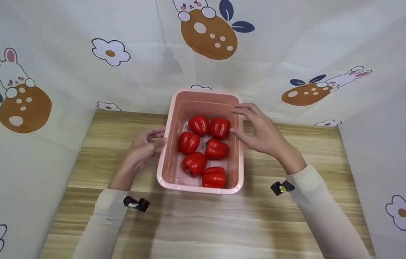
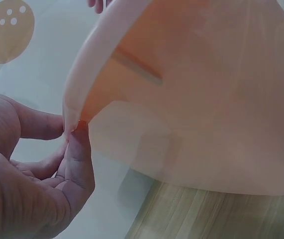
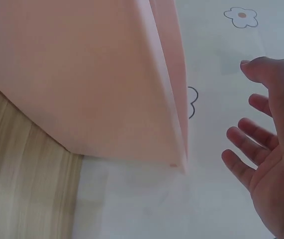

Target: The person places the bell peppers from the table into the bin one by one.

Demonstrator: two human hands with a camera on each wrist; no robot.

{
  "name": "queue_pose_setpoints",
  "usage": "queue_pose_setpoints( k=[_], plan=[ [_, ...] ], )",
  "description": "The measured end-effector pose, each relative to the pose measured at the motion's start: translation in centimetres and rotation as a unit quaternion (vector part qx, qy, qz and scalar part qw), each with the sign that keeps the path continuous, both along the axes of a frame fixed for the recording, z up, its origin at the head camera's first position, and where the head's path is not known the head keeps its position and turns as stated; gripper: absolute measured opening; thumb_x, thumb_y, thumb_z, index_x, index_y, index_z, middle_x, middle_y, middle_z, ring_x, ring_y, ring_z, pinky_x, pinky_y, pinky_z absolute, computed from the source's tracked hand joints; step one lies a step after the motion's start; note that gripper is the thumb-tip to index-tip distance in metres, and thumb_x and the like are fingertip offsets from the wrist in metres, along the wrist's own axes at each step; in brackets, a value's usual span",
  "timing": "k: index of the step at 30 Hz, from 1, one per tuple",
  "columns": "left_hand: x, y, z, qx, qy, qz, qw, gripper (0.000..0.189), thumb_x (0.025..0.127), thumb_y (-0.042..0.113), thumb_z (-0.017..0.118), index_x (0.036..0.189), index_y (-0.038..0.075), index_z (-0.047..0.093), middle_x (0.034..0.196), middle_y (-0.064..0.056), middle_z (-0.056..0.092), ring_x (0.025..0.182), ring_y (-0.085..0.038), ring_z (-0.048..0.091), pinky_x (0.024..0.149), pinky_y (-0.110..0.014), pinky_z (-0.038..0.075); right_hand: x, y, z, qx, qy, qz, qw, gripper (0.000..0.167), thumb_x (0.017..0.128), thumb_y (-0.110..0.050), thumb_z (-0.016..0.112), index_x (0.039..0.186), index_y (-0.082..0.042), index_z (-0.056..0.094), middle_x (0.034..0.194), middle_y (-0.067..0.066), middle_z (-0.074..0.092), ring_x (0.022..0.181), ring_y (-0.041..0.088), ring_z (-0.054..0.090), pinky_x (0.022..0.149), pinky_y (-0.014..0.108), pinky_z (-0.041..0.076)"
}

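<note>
A pink plastic bin (image 1: 188, 187) stands on the table with several red bell peppers (image 1: 216, 149) lying at its bottom. My left hand (image 1: 141, 147) is at the bin's left side. In the left wrist view, the thumb and fingers of that hand (image 2: 37, 189) pinch the rim (image 2: 79, 82). Over on the other side, my right hand (image 1: 260, 131) hovers by the right rim, fingers spread and loosely bent. The right wrist view shows this hand (image 3: 281, 169) apart from the bin's outer wall (image 3: 82, 84), holding nothing.
The wood-grain table (image 1: 203, 223) extends on both sides of the bin and in front of it. A pale cloth (image 1: 138, 82) printed with rabbits and flowers rises behind the table and along both sides. Each sleeve carries a small black device (image 1: 136, 204) near the wrist.
</note>
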State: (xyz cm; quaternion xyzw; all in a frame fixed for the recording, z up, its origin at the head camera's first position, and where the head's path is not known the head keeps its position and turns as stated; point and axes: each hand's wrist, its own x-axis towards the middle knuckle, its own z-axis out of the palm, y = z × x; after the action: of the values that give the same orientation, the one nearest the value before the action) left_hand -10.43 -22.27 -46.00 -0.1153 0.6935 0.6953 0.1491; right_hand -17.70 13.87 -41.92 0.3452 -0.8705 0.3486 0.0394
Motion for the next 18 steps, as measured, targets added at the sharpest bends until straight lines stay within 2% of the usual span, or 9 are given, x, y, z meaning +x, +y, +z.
queue_pose_setpoints(
  k=[9, 18],
  plan=[
    [-0.2, -0.2, -0.1, -0.015, -0.003, 0.005, 0.9999, 0.059, 0.102, 0.003, 0.058, 0.157, -0.006, 0.04, 0.146, -0.024, 0.049, 0.102, -0.016, 0.067, 0.081, -0.032, 0.07, 0.6, 2.7, -1.1, -0.036, -0.018, -0.051, 0.9979, 0.053, 0.095, -0.029, 0.078, 0.143, -0.012, 0.064, 0.149, 0.007, 0.06, 0.143, 0.026, 0.055, 0.124, 0.051, 0.049],
    [-0.4, 0.2, -0.3, -0.014, -0.015, 0.006, 0.9998, 0.056, 0.102, 0.005, 0.06, 0.155, -0.005, 0.044, 0.144, -0.022, 0.052, 0.1, -0.016, 0.069, 0.08, -0.031, 0.07, 2.7, 7.8, -3.1, -0.028, -0.035, -0.105, 0.9935, 0.055, 0.096, -0.026, 0.078, 0.146, -0.012, 0.061, 0.15, 0.01, 0.059, 0.144, 0.03, 0.053, 0.124, 0.055, 0.044]
  ],
)
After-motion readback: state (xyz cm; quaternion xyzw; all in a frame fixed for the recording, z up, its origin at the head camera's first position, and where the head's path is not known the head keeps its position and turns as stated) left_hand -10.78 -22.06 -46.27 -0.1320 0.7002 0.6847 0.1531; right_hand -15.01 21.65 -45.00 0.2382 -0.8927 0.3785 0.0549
